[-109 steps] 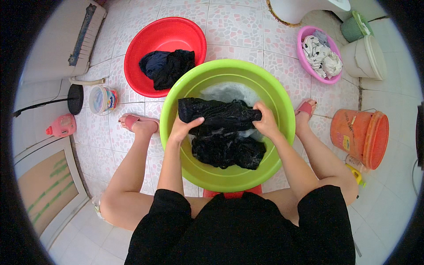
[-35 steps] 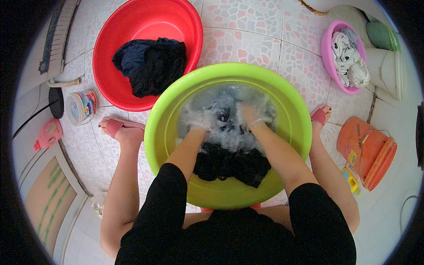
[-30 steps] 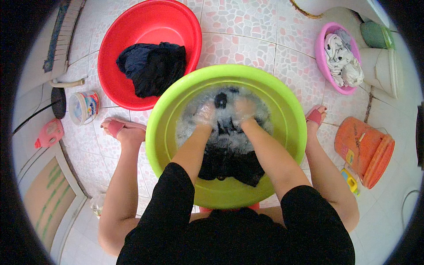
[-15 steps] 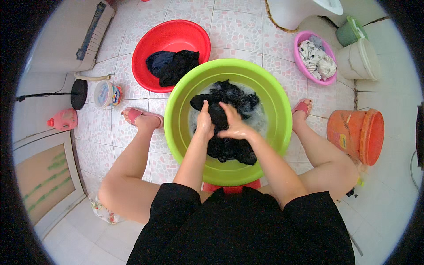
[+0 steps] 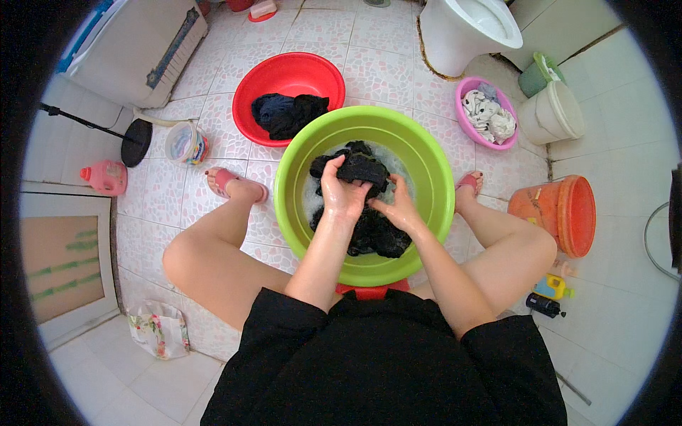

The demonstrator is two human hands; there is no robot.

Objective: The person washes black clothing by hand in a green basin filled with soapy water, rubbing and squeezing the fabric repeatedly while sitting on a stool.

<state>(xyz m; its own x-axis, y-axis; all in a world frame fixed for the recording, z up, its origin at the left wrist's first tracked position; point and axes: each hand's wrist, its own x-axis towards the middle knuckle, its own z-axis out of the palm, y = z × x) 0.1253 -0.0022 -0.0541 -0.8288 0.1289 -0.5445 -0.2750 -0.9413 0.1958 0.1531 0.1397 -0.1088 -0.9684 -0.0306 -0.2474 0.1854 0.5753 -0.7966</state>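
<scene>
A wet black garment (image 5: pixel 359 170) lies bunched in soapy water inside a lime green basin (image 5: pixel 426 170) on the tiled floor between my knees. My left hand (image 5: pixel 342 193) is closed on the upper bunch of the cloth. Just to its right, my right hand (image 5: pixel 394 209) grips the same garment lower down, and more black fabric (image 5: pixel 376 238) trails in the water beneath both hands. I sit on a low red stool (image 5: pixel 373 289), mostly hidden under me.
A red basin (image 5: pixel 249 85) with dark clothes stands behind the green one. A pink bowl (image 5: pixel 465 89) of light laundry, a white lidded bucket (image 5: pixel 550 113), a toilet (image 5: pixel 469 28) and a tipped orange bucket (image 5: pixel 561 213) are on the right. A pink bottle (image 5: pixel 105 177) and small tub (image 5: pixel 186 143) sit left.
Both hands came back from the far side of the basin toward me and drew together, gathering the black garment into a bunch above the water.
</scene>
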